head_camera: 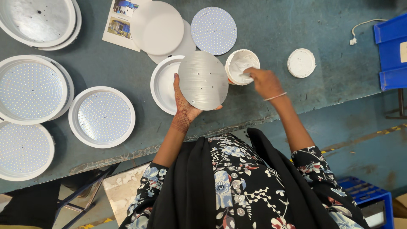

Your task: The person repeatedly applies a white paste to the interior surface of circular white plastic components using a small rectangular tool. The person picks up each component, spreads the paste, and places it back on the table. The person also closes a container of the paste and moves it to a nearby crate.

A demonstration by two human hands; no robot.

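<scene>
The left hand (183,104) is rising from six o'clock with the forearm bare, its fingers and thumb gripping the lower-left edge of a round metal disc (203,80) and holding it tilted over a shallow white lamp housing (163,85). The right hand (263,81) is reaching toward eleven o'clock, wrist bent, its fingertips curled and dipping at the rim of a small tub of white paste (241,64); whether they are pinching anything I cannot tell. The tub is sitting just at three o'clock of the disc.

A printed sheet with small photographs (121,23) is lying at twelve o'clock, partly under white round covers (157,26). The tub's round white lid (301,62) is lying at three o'clock, apart from the tub. A blue bin (390,53) is standing at the far right edge.

At nine o'clock, white housings holding dotted LED boards (102,116) are resting on the grey table (271,25). A loose LED board (213,30) is lying at twelve o'clock.
</scene>
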